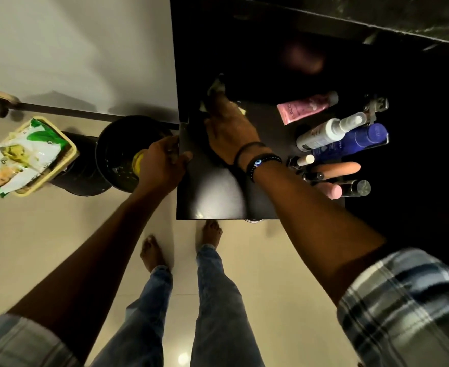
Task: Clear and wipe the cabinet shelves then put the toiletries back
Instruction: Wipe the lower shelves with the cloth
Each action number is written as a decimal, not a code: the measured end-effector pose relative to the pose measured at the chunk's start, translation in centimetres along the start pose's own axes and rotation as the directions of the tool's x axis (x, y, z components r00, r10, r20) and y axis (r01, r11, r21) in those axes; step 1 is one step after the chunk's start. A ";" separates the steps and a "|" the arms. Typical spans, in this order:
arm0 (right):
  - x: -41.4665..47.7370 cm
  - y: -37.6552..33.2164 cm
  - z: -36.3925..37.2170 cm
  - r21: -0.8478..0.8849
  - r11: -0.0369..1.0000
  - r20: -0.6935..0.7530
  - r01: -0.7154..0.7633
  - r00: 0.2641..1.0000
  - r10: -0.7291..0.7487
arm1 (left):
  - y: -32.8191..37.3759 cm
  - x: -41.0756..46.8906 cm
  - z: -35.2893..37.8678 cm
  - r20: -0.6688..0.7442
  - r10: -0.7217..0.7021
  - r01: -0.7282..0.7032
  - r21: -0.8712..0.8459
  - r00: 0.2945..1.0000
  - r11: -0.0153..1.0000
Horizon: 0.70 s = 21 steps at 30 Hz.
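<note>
- The right grip [228, 128] holds a pale cloth [216, 86] pressed on the dark cabinet shelf [212, 192], near its back-left corner.
- The left grip [162, 162] clasps the shelf's left edge.
- The toiletries [345, 139] lie bunched on the shelf's right side.

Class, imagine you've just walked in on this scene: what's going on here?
A person stands over a dark shelf. The right hand presses a pale cloth onto the shelf's far left part, while the left hand grips its left edge. The toiletries, tubes and bottles, lie on their sides along the right of the same shelf, so it is not fully cleared. A black bucket stands on the floor to the left.
</note>
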State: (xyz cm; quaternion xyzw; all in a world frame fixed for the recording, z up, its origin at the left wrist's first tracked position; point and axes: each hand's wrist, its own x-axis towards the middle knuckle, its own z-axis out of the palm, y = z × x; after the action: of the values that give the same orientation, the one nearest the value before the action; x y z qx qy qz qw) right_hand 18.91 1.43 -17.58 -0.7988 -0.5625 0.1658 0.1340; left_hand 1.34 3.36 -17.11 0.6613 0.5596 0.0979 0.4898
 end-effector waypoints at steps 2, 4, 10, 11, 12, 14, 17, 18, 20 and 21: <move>0.5 0.6 0.0 -0.035 0.999 -0.019 -0.002 1.000 0.002 | 0.0 -0.1 -0.1 0.009 0.004 -0.004 -0.005 1.000 1.000; 0.6 0.4 0.1 -0.012 0.986 -0.111 -0.169 0.980 0.167 | 0.0 0.0 -0.2 0.017 0.025 -0.025 0.003 1.000 1.000; -2.4 -0.7 1.4 -0.065 0.996 -0.118 -0.054 0.992 0.046 | -1.0 -1.4 -0.3 0.049 0.091 -0.091 0.009 0.995 0.996; -2.0 1.0 1.0 -0.048 0.989 -0.202 -0.141 0.971 0.129 | -1.2 -1.7 -0.4 0.059 0.106 -0.105 -0.006 0.993 0.994; -1.4 2.1 0.6 -0.043 0.974 -0.214 -0.224 0.954 0.210 | -1.4 -2.1 -0.5 0.066 0.122 -0.120 -0.025 0.990 0.992; -0.6 2.5 0.3 -0.027 0.970 -0.177 -0.241 0.956 0.233 | -1.8 -2.4 -0.6 0.060 0.139 -0.134 -0.083 0.988 0.988; -1.4 0.2 1.7 -0.065 0.997 -0.101 -0.029 0.995 0.022 | -2.0 -2.6 -0.2 0.036 0.145 -0.139 -0.139 0.989 0.981; -2.3 -0.6 2.7 -0.094 0.995 -0.082 0.020 0.996 -0.028 | -1.9 -2.7 0.1 0.004 0.160 -0.158 -0.143 0.987 0.977; -4.5 -2.7 4.4 -0.148 0.982 -0.059 0.118 0.990 -0.128 | -1.4 -3.1 0.5 -0.065 0.174 -0.182 -0.154 0.983 0.971; -5.7 -3.7 5.2 -0.114 0.984 -0.076 0.136 0.987 -0.145 | -1.1 -3.3 0.7 -0.084 0.172 -0.184 -0.163 0.982 0.969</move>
State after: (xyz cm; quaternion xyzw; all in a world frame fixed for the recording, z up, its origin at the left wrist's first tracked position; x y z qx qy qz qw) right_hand 11.78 -2.61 -20.14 -0.7695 -0.6196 0.0915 0.1251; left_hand -0.10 0.15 -16.92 0.6607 0.5044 0.2118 0.5140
